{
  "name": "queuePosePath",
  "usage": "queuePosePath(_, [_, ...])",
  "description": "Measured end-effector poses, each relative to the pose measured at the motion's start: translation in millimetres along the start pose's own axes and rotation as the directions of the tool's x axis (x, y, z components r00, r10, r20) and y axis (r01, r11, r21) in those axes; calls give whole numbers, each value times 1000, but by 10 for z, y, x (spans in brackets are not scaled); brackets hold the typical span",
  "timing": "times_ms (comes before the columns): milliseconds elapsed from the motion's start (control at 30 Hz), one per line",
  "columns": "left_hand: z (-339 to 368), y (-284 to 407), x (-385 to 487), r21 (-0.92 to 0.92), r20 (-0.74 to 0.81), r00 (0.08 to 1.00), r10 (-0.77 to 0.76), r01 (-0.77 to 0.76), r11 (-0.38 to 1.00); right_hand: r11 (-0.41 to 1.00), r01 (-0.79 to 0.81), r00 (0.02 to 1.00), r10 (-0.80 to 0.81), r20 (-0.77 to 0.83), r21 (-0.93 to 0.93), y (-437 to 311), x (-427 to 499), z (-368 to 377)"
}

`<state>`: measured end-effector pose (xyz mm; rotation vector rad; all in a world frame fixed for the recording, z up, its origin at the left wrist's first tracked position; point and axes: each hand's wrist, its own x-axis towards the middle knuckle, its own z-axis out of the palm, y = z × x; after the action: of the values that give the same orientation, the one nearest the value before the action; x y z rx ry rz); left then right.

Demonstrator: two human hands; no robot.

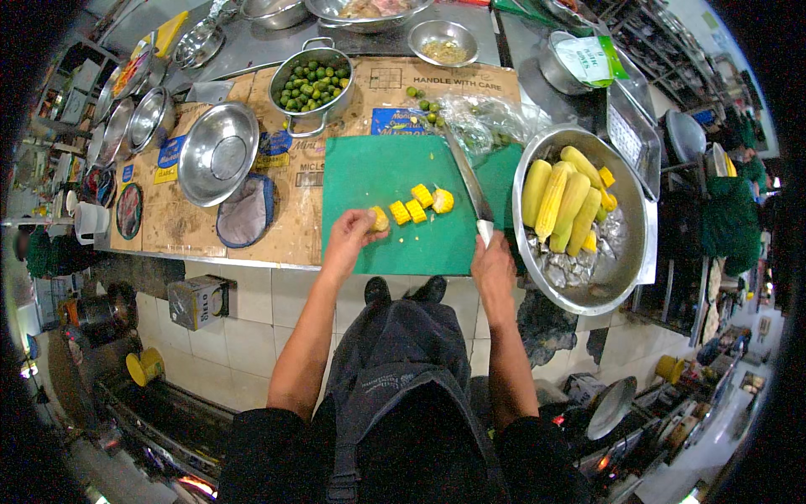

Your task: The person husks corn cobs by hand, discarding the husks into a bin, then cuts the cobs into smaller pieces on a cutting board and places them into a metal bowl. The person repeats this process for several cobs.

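Note:
My left hand (352, 237) pinches a short piece of corn cob (380, 218) over the left part of a green cutting board (371, 164). Several cut corn pieces (416, 211) lie in a loose row just right of it. In my right hand (494, 261) is the white handle of a large knife (469, 179), its blade pointing away from me and lying over the board's right side. Beside that hand, a big oval metal basin (585, 305) holds whole corn cobs (574, 195), a few cut pieces and what looks like ice or clear plastic.
Flattened cardboard (189, 230) covers the counter. A metal colander (217, 154) and a pot of small green citrus fruits (312, 88) stand at the left. Beyond the board lie a clear plastic bag (488, 120) and loose fruits. A small bowl (443, 44) stands at the back.

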<state>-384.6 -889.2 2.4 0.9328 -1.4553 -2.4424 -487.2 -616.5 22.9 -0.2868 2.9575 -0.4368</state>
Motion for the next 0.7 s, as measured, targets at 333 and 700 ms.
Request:
queuePosePath(333, [26,-190,-229,710,-192,894,405,-158,686,872,80,984,-146,99,483,-727,-627,-164])
queuePosePath(700, [9,-83,-326,783,-60,911,409,-211,585,889,72,975,-158,157,451,-1267,-663,86])
